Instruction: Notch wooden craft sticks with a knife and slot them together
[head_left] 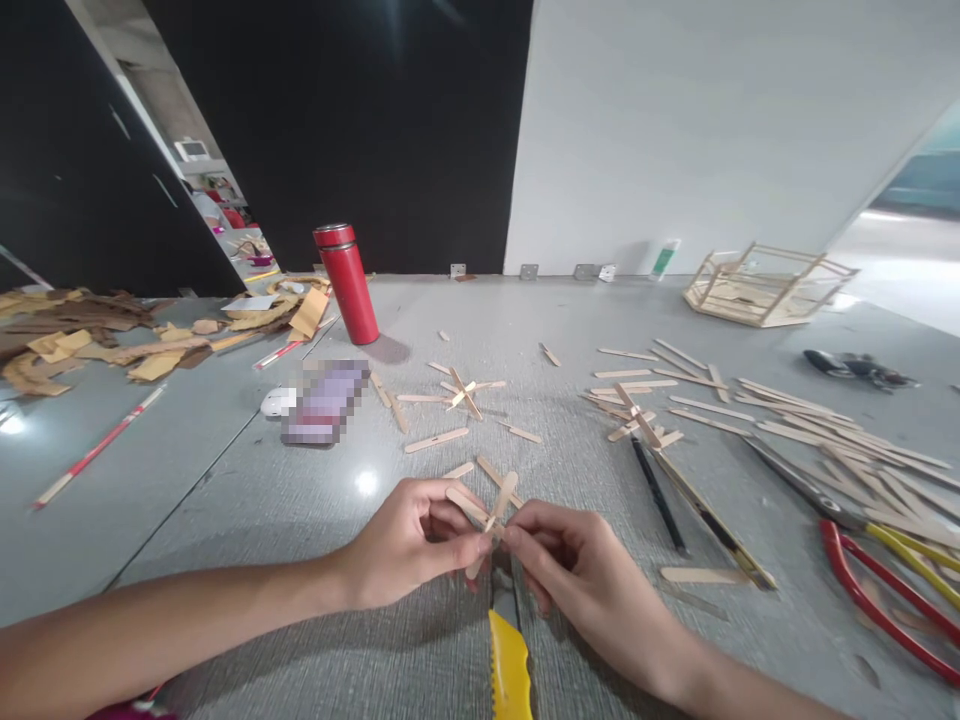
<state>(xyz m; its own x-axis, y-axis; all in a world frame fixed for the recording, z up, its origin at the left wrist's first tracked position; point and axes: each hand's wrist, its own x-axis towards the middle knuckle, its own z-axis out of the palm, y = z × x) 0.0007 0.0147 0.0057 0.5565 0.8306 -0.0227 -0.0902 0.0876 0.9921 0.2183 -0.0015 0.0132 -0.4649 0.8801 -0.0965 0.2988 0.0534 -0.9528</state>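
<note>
Between my two hands is a small crossed piece of wooden craft sticks (504,496), its arms pointing in different directions. My left hand (420,535) pinches it from the left, thumb on top near the crossing. From the right, my right hand (570,550) closes thumb and fingers on the same piece; my fingers partly hide the joint. Just below lies a yellow-handled cutter (510,665), its blade end between my hands. Beyond them, a star-shaped cluster of sticks (463,393) rests on the table (247,620), with several loose sticks around it.
A red flask (346,285) and a pixelated phone (327,402) stand and lie to the left. At right are a stick pile (847,430), a black pen (657,495), red-handled cutting tool (862,590) and a wooden frame (769,288). Cardboard scraps (82,325) lie far left.
</note>
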